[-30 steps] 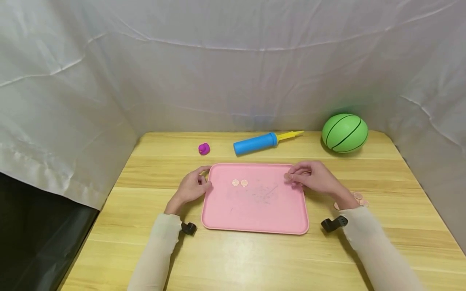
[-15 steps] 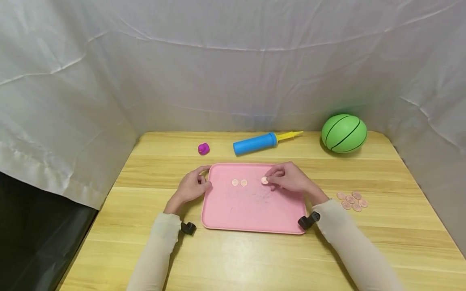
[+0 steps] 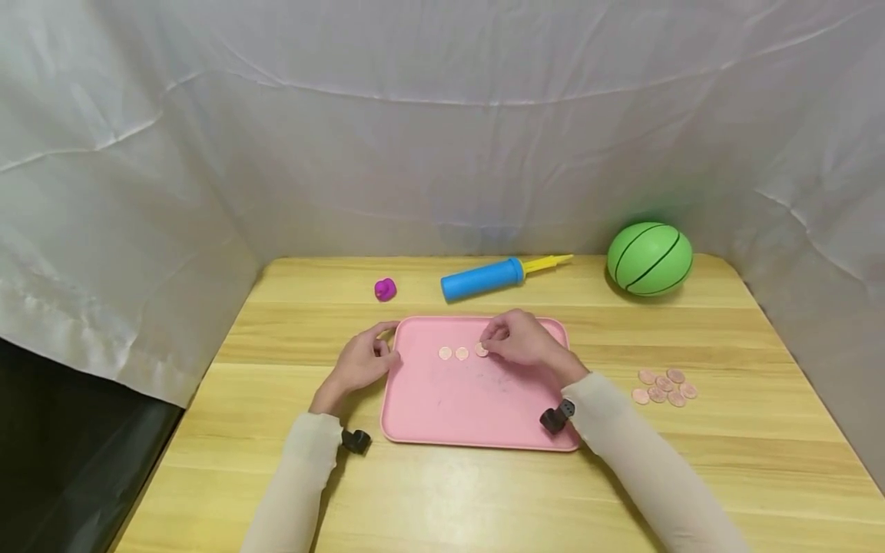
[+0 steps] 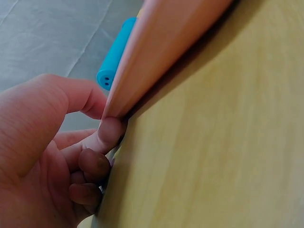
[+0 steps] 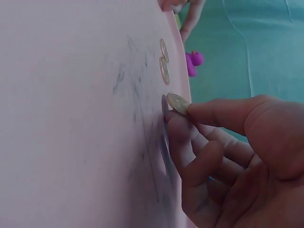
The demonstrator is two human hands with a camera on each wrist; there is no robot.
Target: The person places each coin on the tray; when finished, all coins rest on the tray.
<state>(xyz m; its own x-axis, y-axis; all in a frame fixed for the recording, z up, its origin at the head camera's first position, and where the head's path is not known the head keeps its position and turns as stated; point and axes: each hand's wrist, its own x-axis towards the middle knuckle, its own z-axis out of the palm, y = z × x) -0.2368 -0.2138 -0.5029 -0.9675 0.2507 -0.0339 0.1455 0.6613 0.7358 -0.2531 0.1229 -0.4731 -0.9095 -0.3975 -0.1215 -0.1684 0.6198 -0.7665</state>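
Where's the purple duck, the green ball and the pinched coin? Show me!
Purple duck (image 3: 385, 289), head view: middle of its body.
Green ball (image 3: 650, 259), head view: middle of its side.
Pinched coin (image 5: 177, 103), right wrist view: its flat face.

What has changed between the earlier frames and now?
The right hand has moved left over the tray, bringing its pinched coin near the two coins lying there; nothing was let go. The loose coins, partly hidden at first, now show fully. Unchanged: the left hand at the tray's left edge, and the pump, duck and ball.
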